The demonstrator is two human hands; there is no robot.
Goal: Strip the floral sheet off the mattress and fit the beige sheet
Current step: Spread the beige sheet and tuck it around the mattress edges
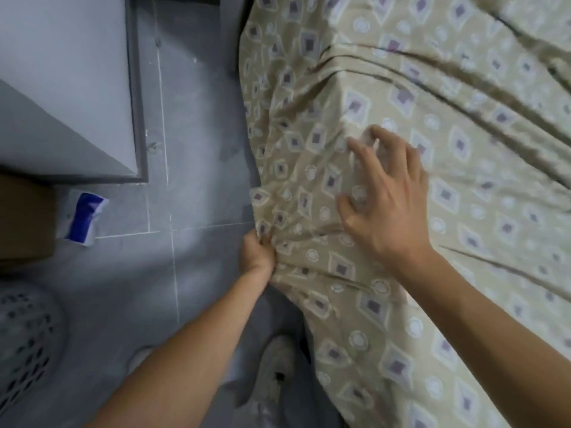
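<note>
At the bottom of the frame, a pale shoe stands on the grey tiled floor beside the bed, between two bare forearms reaching upward into the picture. The left hand, just left of centre, is closed tight around a bunched fold of the beige sheet, gripping the fabric where it hangs over the mattress corner; creases fan out from the fist across the cloth. The right hand, right of centre, is spread wide on top of the bed, fingers splayed and slightly bent, their tips touching the sheet and holding nothing. The beige sheet, printed with purple-centred diamonds and pale circles, fills the right half of the frame and drapes down the bed's left edge to the floor, with long wrinkles running toward the upper right. It lies directly under the right hand and inside the left one. At lower left, a white perforated laundry basket sits on the tiles; its contents cannot be made out. Above it, at the left edge, is a brown cardboard box, and just beside that a white and blue packet lies on the floor. A grey-framed white panel occupies the upper left.
</note>
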